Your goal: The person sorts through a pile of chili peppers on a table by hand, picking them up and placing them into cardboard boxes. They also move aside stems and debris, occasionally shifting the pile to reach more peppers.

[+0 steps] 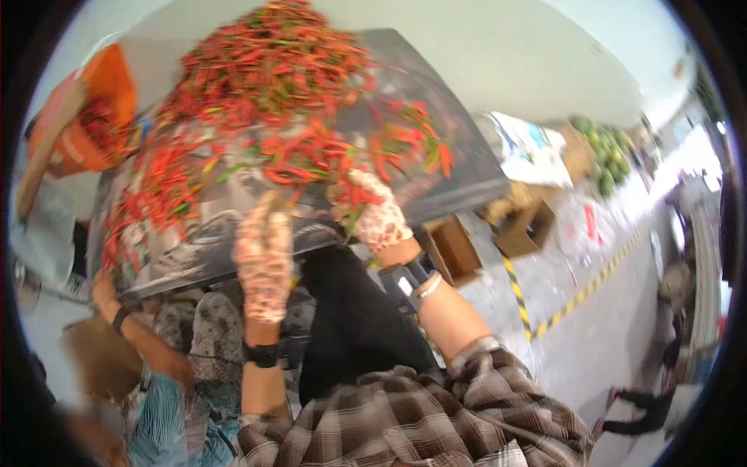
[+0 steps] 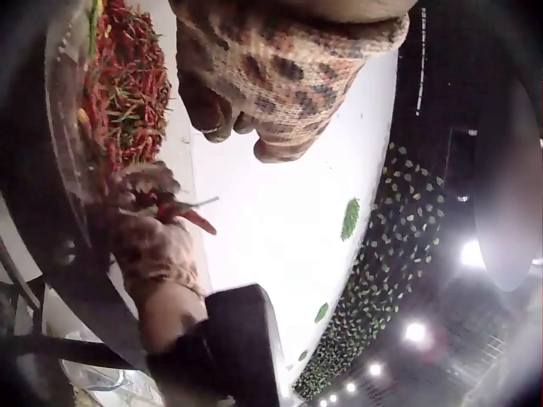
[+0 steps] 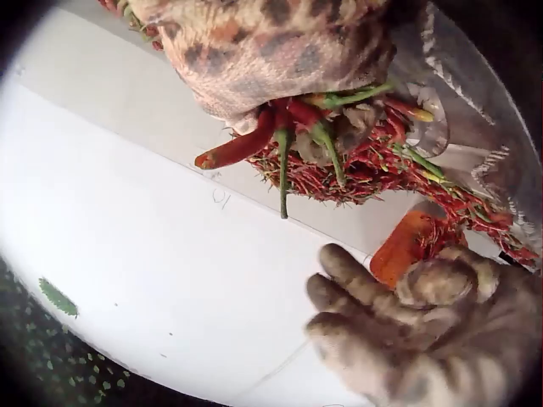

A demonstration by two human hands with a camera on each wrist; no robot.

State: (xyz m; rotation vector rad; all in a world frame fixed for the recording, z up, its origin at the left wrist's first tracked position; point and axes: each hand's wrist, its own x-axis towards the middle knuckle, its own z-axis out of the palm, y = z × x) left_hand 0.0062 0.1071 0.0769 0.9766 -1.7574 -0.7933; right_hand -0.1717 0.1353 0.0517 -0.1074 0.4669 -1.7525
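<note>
Both hands wear spotted knit gloves. My right hand (image 1: 373,214) grips several red chili peppers (image 3: 284,127) at the near edge of a dark table (image 1: 459,171). Their green stems and one red tip stick out below the glove in the right wrist view. To its left is my left hand (image 1: 264,257), blurred in the head view. In the right wrist view the same left hand (image 3: 433,331) shows its palm, with fingers loosely bent and nothing in them. Beyond both hands a big heap of red and green chili peppers (image 1: 272,70) covers the far part of the table.
At the left, another person's arm (image 1: 148,342) reaches the table edge, near an orange bag (image 1: 113,93) of chilies. Cardboard boxes (image 1: 455,249), a white sack (image 1: 529,148) and green round produce (image 1: 607,156) stand at the right. Yellow-black tape (image 1: 572,307) marks the floor.
</note>
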